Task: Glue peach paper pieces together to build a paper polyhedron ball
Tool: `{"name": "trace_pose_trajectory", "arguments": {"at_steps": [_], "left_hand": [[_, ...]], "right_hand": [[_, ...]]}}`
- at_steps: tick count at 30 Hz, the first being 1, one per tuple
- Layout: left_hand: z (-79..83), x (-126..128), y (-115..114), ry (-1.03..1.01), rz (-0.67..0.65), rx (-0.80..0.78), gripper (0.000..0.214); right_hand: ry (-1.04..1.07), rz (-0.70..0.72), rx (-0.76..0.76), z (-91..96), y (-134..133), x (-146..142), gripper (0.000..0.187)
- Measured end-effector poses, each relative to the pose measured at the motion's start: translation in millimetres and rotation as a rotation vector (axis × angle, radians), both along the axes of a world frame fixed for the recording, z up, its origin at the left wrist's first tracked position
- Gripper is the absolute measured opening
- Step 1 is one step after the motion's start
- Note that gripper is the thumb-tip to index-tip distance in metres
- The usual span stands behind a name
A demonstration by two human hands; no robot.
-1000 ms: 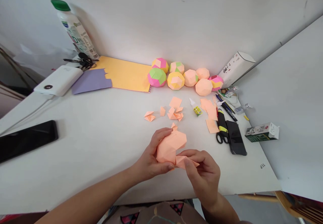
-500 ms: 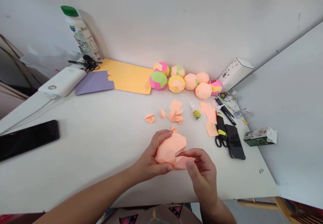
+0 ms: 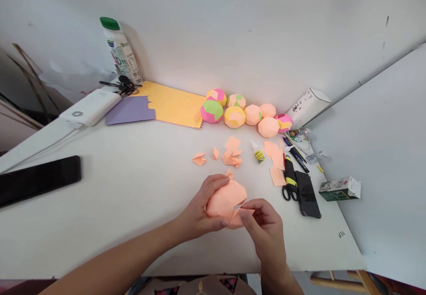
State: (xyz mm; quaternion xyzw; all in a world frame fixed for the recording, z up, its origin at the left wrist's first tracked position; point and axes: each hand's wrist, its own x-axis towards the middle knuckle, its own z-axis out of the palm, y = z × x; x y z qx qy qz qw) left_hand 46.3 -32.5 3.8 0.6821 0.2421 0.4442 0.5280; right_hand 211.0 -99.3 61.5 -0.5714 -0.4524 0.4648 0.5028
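Pale walls [image 3: 253, 33] are rising behind and to the right of a white surface [image 3: 133, 215], and we are working at its near edge. Between our hands, at the near middle, we are holding a peach paper ball [image 3: 222, 199]. Our left grip [image 3: 202, 206] is curving around the ball's left side, fingers above and thumb below, keeping it steady. Our right grip [image 3: 266, 228] is closing with thumb and fingertips on a pointed paper flap [image 3: 240, 218] at the ball's lower right; we cannot tell whether the flap is fixed along its whole edge.

Judging by its shape, we are well along with this ball: most of the faceted shell is standing together, while a gap is showing on the right, just beside the flap. A small folded point is sticking up at its far end. That gap and flap are looking like the part left to do.

Just beyond, small folded pieces [image 3: 232, 157] are lying loose, and a glue bottle [image 3: 258, 154] is resting to their right, near some flat peach sheets [image 3: 274, 155]. Farther back, eight paper balls [image 3: 234, 116] are sitting clustered by the wall, looking complete from here.
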Motion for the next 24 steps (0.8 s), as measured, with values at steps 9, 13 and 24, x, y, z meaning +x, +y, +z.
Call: {"name": "trace_pose_trajectory", "arguments": {"at_steps": [9,13,24], "left_hand": [[2.2,0.1,0.3,0.002,0.081,0.035,0.066],[3.0,0.2,-1.0,0.014,0.091,0.04,0.064],[-0.3,-0.8,-1.9,0.085,-0.008,0.005,0.067]], "right_hand": [[0.37,0.029,-0.137,-4.6,5.3,8.1,0.028],[0.293,-0.05,-0.14,-6.2,6.5,6.5,0.029],[0.136,-0.012,-0.112,-5.3,7.3,8.9,0.023]]}}
